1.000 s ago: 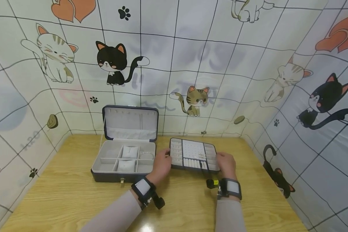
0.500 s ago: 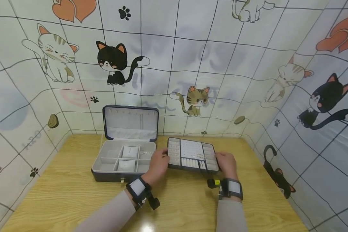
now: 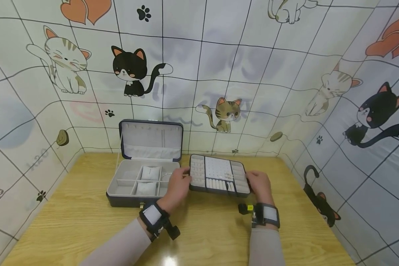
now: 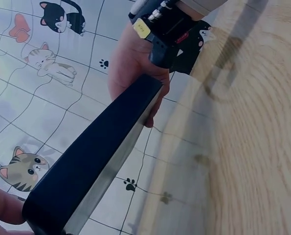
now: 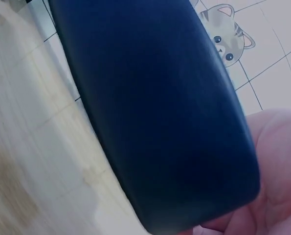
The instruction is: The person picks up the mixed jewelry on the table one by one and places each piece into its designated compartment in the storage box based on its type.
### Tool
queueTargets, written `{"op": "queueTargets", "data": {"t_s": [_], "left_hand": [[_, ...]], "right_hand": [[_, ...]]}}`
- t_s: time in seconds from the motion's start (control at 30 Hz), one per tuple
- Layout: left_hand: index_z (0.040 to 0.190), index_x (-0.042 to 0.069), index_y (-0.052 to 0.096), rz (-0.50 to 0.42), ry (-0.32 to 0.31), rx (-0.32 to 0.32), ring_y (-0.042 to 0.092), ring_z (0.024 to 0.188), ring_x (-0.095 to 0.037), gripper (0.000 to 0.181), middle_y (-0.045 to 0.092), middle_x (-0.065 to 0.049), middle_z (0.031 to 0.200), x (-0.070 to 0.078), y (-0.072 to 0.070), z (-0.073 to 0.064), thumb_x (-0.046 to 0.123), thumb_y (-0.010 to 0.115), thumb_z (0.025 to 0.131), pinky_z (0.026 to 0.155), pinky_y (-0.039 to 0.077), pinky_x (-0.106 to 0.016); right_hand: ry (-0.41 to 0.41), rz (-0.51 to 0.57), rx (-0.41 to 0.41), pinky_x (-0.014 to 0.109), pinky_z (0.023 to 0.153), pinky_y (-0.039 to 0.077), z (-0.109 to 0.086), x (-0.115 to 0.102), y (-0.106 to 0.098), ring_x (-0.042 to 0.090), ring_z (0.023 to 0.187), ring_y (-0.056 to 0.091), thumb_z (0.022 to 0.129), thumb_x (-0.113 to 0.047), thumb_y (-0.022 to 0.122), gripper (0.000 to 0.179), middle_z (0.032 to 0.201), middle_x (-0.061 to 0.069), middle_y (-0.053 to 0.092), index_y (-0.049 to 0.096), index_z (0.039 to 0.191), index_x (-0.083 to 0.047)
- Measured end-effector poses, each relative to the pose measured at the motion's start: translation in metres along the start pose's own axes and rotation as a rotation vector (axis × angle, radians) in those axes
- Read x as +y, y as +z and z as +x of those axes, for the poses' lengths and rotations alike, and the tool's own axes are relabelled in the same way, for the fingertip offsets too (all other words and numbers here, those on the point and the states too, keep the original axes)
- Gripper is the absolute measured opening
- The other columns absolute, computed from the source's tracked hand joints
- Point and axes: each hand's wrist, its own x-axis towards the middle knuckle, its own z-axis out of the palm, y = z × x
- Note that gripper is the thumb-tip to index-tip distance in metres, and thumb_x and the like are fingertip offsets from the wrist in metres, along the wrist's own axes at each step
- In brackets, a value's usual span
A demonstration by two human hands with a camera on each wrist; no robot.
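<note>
My left hand (image 3: 177, 189) and right hand (image 3: 260, 185) grip the two short ends of a jewelry tray (image 3: 216, 173) with a dark blue outside. The tray is held above the table and slightly tilted. Pale lining covers its small compartments, a dotted middle panel and a ring-roll section; small earring-like pieces (image 3: 228, 176) sit on it. In the left wrist view the tray's dark side (image 4: 94, 152) spans between both hands. In the right wrist view its dark blue side (image 5: 155, 117) fills the middle, beside my right palm (image 5: 282, 166). Several fingertips are hidden behind or under the tray.
Left of the tray stands an open jewelry box (image 3: 126, 201), its lid (image 3: 151, 140) upright at the back. Two white cushions (image 3: 150, 173) and a bracelet (image 3: 166, 174) lie in its compartments. The wooden table (image 3: 206, 236) meets a cat-print curtain (image 3: 186, 92) behind and at the sides.
Together my hands have shifted the tray a little left, toward the jewelry box. My left hand now overlaps the box's right front corner more. The box has stayed put.
</note>
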Motion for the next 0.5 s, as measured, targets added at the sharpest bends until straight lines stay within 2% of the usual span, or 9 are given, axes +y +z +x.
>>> {"op": "queueTargets", "data": {"t_s": [0.1,0.23,0.37,0.5], "left_hand": [[0.148,-0.003,0.055,-0.007,-0.003,0.008,0.058,0.134,-0.038,0.046,0.059,-0.023,0.148,0.001,-0.004,0.0,0.007,0.053,0.103,0.111,0.049,-0.055],[0.148,-0.003,0.055,-0.001,0.01,0.019,0.059,0.132,-0.038,0.046,0.058,-0.023,0.148,0.001,-0.007,0.0,0.008,0.053,0.104,0.109,0.051,-0.055],[0.146,-0.005,0.057,0.026,0.074,0.039,0.061,0.129,-0.039,0.045,0.059,-0.024,0.145,0.001,-0.008,-0.002,0.008,0.053,0.103,0.108,0.051,-0.055],[0.144,-0.005,0.059,0.046,0.103,0.071,0.061,0.126,-0.039,0.044,0.061,-0.025,0.142,0.001,-0.015,-0.004,0.007,0.053,0.102,0.108,0.051,-0.056]], "right_hand": [[0.0,0.019,-0.027,0.029,0.072,0.053,0.0,-0.003,0.001,0.024,0.096,0.062,0.103,-0.032,0.057,0.039,0.112,0.012,0.068,0.075,0.124,-0.004],[-0.019,0.018,-0.04,0.028,0.072,0.053,-0.001,-0.006,0.002,0.024,0.096,0.063,0.104,-0.032,0.057,0.04,0.115,0.014,0.069,0.073,0.127,-0.004],[-0.033,0.019,-0.047,0.027,0.074,0.053,-0.001,-0.007,0.002,0.024,0.098,0.063,0.104,-0.032,0.058,0.041,0.122,0.016,0.069,0.072,0.131,-0.004],[-0.03,0.049,-0.085,0.028,0.078,0.054,-0.002,-0.01,0.007,0.023,0.101,0.065,0.104,-0.031,0.06,0.04,0.129,0.017,0.068,0.07,0.133,-0.005]]}}
